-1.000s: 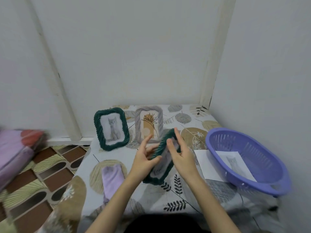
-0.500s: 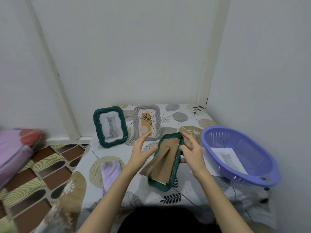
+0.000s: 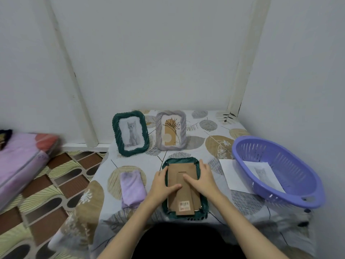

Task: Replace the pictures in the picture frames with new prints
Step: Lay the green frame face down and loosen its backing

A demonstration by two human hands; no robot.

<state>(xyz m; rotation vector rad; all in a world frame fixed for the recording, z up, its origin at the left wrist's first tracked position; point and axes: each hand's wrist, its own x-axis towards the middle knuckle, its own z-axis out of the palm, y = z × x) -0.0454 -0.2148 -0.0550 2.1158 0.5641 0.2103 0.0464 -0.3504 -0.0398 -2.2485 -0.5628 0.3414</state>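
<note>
2 hands, left hand [image 3: 162, 184] and right hand [image 3: 202, 181], press flat, gripping nothing, on the face-down green frame [image 3: 183, 187]; its brown backing [image 3: 182, 191] needs unclipping next.

You have a dark green frame [image 3: 183, 186] lying face down near the front edge of the table, its brown cardboard back up. Two frames stand near the back edge: a green frame [image 3: 130, 133] with a grey cat picture and, just beside it, a pale purple frame [image 3: 171, 130] with a plant drawing. A cat print [image 3: 264, 173] lies in the basket by the right edge.
</note>
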